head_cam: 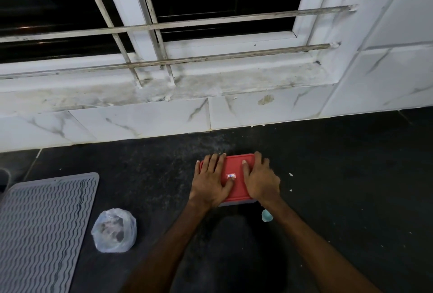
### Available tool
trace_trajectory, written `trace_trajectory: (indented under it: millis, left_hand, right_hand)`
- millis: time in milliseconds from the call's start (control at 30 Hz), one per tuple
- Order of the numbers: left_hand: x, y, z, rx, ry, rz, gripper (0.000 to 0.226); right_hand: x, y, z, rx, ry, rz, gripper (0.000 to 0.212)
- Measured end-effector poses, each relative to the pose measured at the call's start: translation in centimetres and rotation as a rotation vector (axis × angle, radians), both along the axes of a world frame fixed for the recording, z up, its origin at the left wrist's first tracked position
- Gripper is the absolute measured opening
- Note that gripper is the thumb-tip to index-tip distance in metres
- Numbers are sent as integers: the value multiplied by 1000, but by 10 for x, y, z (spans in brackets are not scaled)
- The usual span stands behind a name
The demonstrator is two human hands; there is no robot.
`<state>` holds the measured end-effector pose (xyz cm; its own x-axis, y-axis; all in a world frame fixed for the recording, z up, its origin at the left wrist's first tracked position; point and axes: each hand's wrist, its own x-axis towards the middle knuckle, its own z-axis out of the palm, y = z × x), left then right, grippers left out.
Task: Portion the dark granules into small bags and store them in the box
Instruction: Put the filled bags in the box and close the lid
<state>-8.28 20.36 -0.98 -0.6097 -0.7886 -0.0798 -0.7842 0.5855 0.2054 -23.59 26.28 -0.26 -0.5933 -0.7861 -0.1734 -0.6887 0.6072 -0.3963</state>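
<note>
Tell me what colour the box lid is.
The box lid is red, with a small white label; head view shows it best.

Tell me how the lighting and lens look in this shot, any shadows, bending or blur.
Head view: dim overall; a dark shadow pools on the black counter between the forearms; the wide lens bows the window bars; the left hand and right hand on the red lid look sharp.

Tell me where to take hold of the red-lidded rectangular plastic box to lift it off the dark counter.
Grip the red-lidded rectangular plastic box by its left and right side walls, coming down from above. The lid is flat with no handle, and the left hand and right hand rest flat on its two ends, so curling fingers over those edges is probably easiest.
</note>
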Motion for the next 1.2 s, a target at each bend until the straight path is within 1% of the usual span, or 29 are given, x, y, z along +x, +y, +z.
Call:
trace_trajectory:
  millis: [67,100,167,233,300,333,467,567,600,633,667,700,733,767,800,833,867,900,933,967,1033,1100,1167,1200]
  left_hand:
    - [-1,-2,1,-17,-25,2,81]
    - [-2,-2,1,-24,-41,-5,78]
    - [-2,-1,0,-42,-72,-21,75]
    - [-2,1,-3,-66,-80,-25,75]
    - [-1,1,-7,-78,-68,-34,76]
    - [-1,1,-8,-82,-54,-34,76]
    - [-4,-7,-11,-83,-44,-32,73]
    - [-8,-13,-5,-73,-47,-26,76]
    - [-8,-14,-4,-73,-51,-21,78]
    - [-9,-15,-2,-72,-58,-20,80]
    - [-9,-15,-1,-71,-71,-22,81]
    - [-8,-14,-1,-69,-81,-20,82]
    - [-8,-13,-1,-77,-78,-14,82]
    - [-8,-13,-1,-80,-73,-8,82]
    - [-9,-13,-1,-77,-65,-2,82]
    - [-9,-14,-1,-73,-57,6,82]
    - [-10,-14,0,-74,-51,8,82]
    - [-10,-13,-2,-76,-44,8,81]
    - [-10,-14,-3,-78,-36,10,81]
    - [-12,-15,-4,-78,-31,10,80]
    - [-15,-17,-5,-73,-33,17,79]
    - [-18,-18,-6,-76,-24,23,80]
    - [-18,-20,-7,-76,-16,33,80]
    - [-18,-20,-7,-72,-18,34,80]
  right_hand:
    - [1,-3,1,38,139,97,64]
    - [1,-4,1,17,183,182,64]
    - [-3,-5,0,-13,207,379,64]
    - [-7,-3,-2,7,227,507,72]
    - [-8,-3,-4,33,232,547,79]
    - [-9,-3,-5,31,240,543,79]
    - [-6,-9,-9,-31,260,502,70]
    - [-15,-18,-8,-31,239,529,69]
    - [-18,-22,-8,-71,194,546,68]
    - [-22,-25,-5,-168,71,536,65]
    - [-25,-23,-2,-307,-102,466,60]
    - [-29,-14,0,-469,-264,334,55]
    - [-36,1,-2,-626,-349,171,50]
    - [-43,19,-8,-718,-358,46,45]
    - [-53,39,-16,-714,-314,-1,40]
    - [-63,60,-25,-636,-251,58,43]
    - [-74,80,-36,-479,-177,214,53]
    - [-81,99,-45,-272,-101,397,58]
    - [-86,113,-52,-84,-21,535,57]
    - [-89,125,-55,26,49,616,53]
    - [-84,133,-54,95,144,653,45]
    - [-76,128,-47,138,181,611,33]
    - [-70,121,-40,156,151,555,20]
    - [-68,121,-38,118,100,497,12]
